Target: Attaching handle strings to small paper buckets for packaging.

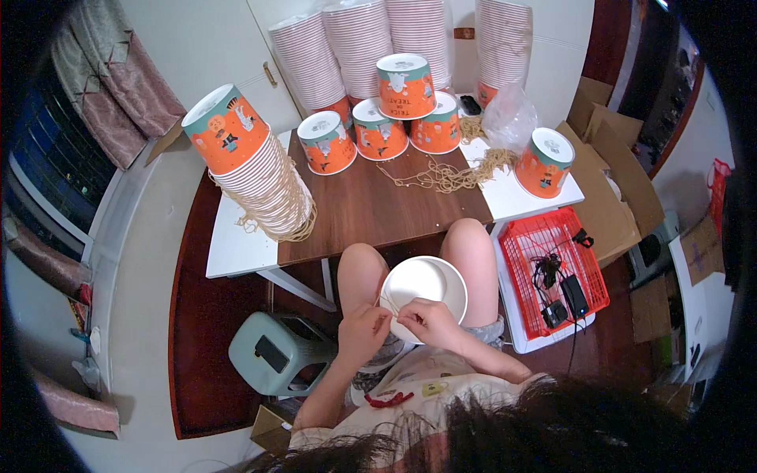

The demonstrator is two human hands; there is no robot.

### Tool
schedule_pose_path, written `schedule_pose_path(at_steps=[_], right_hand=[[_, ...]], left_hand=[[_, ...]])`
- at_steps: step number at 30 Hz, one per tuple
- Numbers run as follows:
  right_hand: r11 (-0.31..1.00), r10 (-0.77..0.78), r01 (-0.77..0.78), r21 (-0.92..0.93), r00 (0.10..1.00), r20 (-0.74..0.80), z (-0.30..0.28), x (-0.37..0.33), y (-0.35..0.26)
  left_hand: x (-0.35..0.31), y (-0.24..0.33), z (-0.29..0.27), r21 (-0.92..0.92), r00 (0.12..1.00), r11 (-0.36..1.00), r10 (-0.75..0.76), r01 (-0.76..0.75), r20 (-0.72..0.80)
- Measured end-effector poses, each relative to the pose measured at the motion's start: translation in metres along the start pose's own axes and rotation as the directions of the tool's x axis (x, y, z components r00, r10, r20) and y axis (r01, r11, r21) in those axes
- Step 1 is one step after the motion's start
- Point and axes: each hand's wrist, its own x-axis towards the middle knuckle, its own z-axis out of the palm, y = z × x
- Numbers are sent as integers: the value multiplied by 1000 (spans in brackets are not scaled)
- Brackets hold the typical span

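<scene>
A paper bucket (426, 285), white inside, rests in my lap between my thighs with its mouth facing up. At its near left rim, my left hand (364, 333) is closed in a pinch on a thin tan cord (387, 300). Close beside it, my right hand (432, 322) pinches the same cord over the bucket's mouth. Whether the cord passes through the bucket's wall is hidden by my fingers. On the table lies a tangled bunch of similar cords (453, 175).
Upside-down orange and teal buckets (327, 143) stand on the brown and white table (355, 217). A tall bucket stack (260, 169) with cords hanging round it leans at left. Wrapped stacks (359, 55) stand behind. A red crate (516, 260) with chargers sits right; a stool (268, 355) left.
</scene>
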Motion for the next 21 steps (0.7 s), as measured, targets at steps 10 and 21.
schedule_pose_path(at_steps=[10, 21], right_hand=[[993, 73, -78, 85, 995, 68, -2, -4, 0], [984, -177, 174, 46, 901, 396, -4, -32, -25]], left_hand=[[-3, 1, 6, 18, 998, 1000, 19, -18, -61], [-46, -17, 5, -464, 799, 652, -521, 600, 300]])
